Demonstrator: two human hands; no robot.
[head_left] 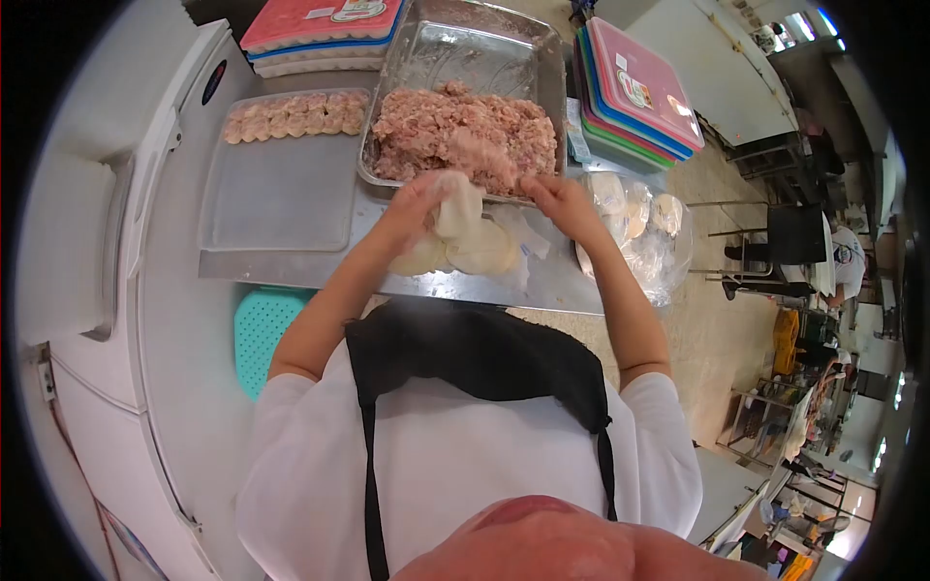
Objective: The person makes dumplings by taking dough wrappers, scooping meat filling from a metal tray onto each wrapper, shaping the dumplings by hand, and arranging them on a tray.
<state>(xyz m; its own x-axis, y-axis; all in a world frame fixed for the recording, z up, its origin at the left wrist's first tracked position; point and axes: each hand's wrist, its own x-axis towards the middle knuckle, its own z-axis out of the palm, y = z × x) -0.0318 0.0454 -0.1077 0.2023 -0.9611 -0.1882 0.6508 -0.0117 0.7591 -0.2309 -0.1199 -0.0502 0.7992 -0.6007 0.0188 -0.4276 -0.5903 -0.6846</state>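
Pale, limp dough forms the wrapper (460,205) pinched between the fingers of the left hand (412,213), by the near rim of the steel tray (470,53). It overhangs more wrappers (484,250) on the metal table (291,266), hiding part of them. The right hand (560,203) is at the tray's near-right corner, fingers bent; whether they grip anything, I cannot tell. Minced meat (465,131) covers the tray's nearer half. Bagged dough rounds (635,218) crowd the right side, nearer than stacked lidded boxes (644,92). Leftward, a shallow plastic tray (279,198) bears rows of filled dough pieces (300,116) at its far end.
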